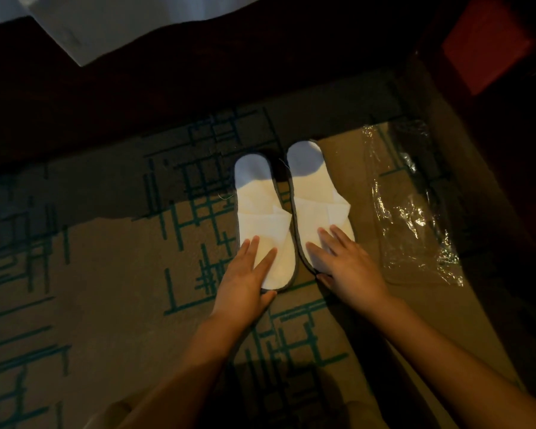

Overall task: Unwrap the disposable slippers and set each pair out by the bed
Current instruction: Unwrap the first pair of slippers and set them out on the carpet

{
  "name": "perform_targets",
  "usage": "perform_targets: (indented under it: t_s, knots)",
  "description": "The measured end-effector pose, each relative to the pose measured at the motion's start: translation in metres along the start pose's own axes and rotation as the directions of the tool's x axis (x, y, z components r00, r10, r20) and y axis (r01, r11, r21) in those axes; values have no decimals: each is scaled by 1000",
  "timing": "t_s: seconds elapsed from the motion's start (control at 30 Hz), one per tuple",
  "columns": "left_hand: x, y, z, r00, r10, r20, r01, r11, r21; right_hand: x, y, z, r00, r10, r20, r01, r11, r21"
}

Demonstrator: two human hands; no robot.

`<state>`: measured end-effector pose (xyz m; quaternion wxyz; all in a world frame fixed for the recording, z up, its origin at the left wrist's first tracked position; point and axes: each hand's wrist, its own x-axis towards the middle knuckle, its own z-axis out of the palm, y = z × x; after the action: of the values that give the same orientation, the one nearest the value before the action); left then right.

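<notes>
- Two white slippers, L slipper (262,221) and R slipper (317,199), lie side by side on the carpet (106,274), just in front of the dark bed base (167,103).
- Both w/ grey edging; rounded ends point toward the bed, the ends nearest the person sit under the hands.
- R slipper sits a bit farther toward the bed than L; inner edges nearly touching around mid-length.
- Far ends of both are in shadow, near parts lit.
- Left hand (245,280) lies flat on the near end of L slipper, fingers spread & straight, pressing down, not gripping; thumb at the slipper's near edge.
- Right hand (344,261) flat on the near end of R slipper, fingers spread wide, palm down; thumb tip at the slipper's near inner corner.
- Clear plastic wrapper (415,212) lies flat & empty on the carpet, to the right of R slipper, apart from it, not touched by either hand.
- White bedsheet (121,23) hangs over the bed edge at top left.
- Carpet is tan w/ a teal line pattern; red-brown furniture (489,41) at top right, too dark to tell what.
- Both forearms bare, reaching in from the bottom of the view.
</notes>
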<state>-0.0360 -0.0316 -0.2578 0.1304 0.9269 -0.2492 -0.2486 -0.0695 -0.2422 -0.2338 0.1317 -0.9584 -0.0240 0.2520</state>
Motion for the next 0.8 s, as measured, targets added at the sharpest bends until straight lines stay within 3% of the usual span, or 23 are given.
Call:
perform_targets:
  t_s: [0.23,0.8]
  knots:
    - [29,3,-11,1000,-8,-25,7,1000,-12,23,14,-17,999,-29,-43,27,999,-33]
    - [75,-1,-31,998,-32,-56,32,999,2,77,31,-51,1000,0,12,1,997,-78]
